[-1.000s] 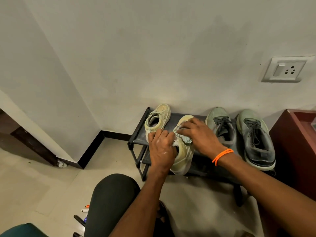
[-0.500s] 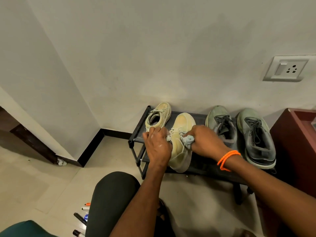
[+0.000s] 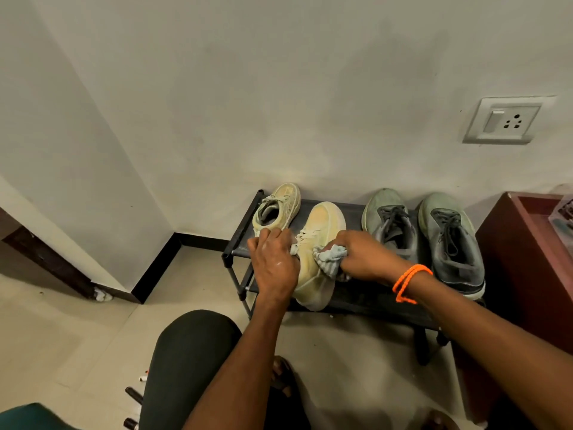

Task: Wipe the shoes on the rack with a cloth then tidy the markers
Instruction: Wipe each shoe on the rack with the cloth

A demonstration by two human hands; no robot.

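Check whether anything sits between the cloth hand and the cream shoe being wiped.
Nothing visible does: the right hand presses the bunched pale grey cloth straight against the cream sneaker, which the left hand steadies.

- We see a plain off-white wall [image 3: 279,88] meeting a side wall at a corner.
- We see a black skirting board [image 3: 198,238] along its foot.
- We see a white socket plate [image 3: 504,121] on the right.
- We see pale floor tiles [image 3: 62,330] below.
- We see a reddish-brown cabinet [image 3: 524,259] at the right edge.

cream-yellow shoe [image 3: 319,243] beside its cream-yellow twin [image 3: 277,207] — pale blue-grey cloth [image 3: 330,257], black rack [image 3: 350,293], grey-green pair [image 3: 421,231], orange wristband [image 3: 409,282].
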